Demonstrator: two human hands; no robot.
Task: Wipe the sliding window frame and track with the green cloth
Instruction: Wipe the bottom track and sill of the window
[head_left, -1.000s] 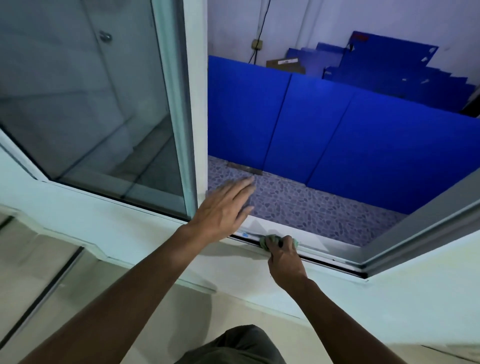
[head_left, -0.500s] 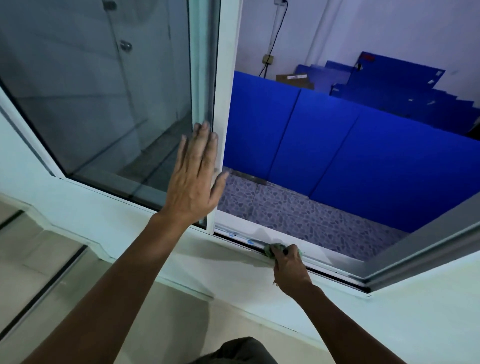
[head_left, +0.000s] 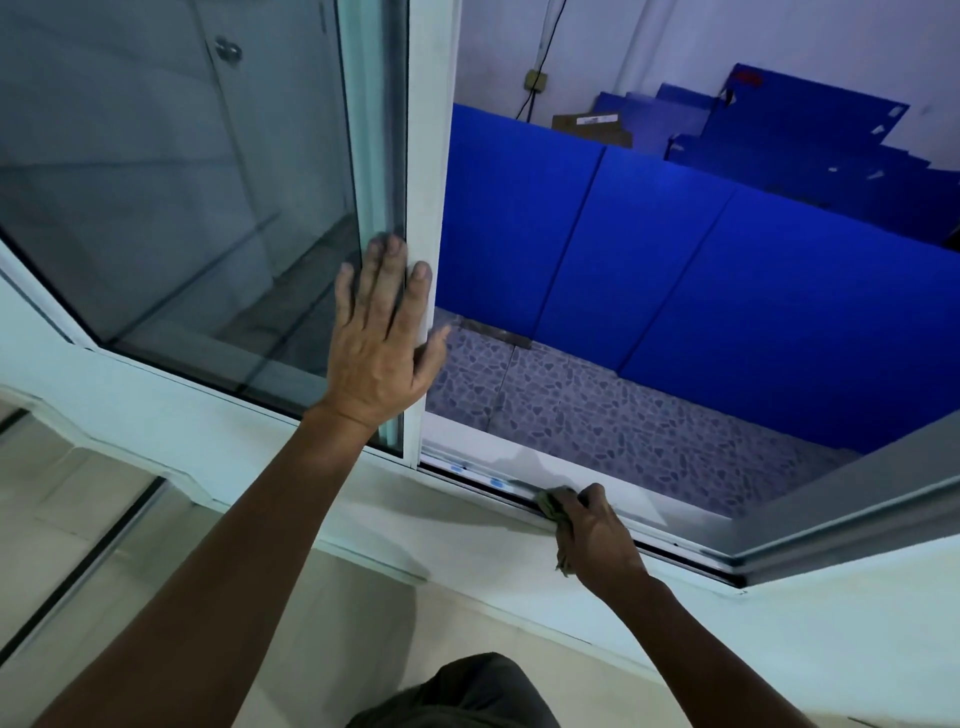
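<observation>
Nearest, the right hand (head_left: 597, 540) is bunched around the green cloth (head_left: 558, 512), its grip pinching the wad and pressing it down into the bottom track (head_left: 483, 480) of the sliding window, near the middle of the open span. Only a small crumpled part of the cloth shows at the left of the knuckles, with a tail hanging below the hand.

Further left and farther off, the left hand (head_left: 382, 338) lies flat on the upright frame (head_left: 426, 156) of the sliding pane (head_left: 182, 182), grip spread, fingers across the glass edge and the thumb at the frame's right side.

Beyond the opening lie a pebble-patterned floor (head_left: 597, 410) and blue panels (head_left: 675, 249).

The likely trouble: if the left hand pushes the pane to the right while the right hand sits in the track, the frame could run onto the cloth or the fingers and jam. The cloth, held in so small a wad, may also skim over dirt in the groove, or slip out through the opening if the pinch loosens.
</observation>
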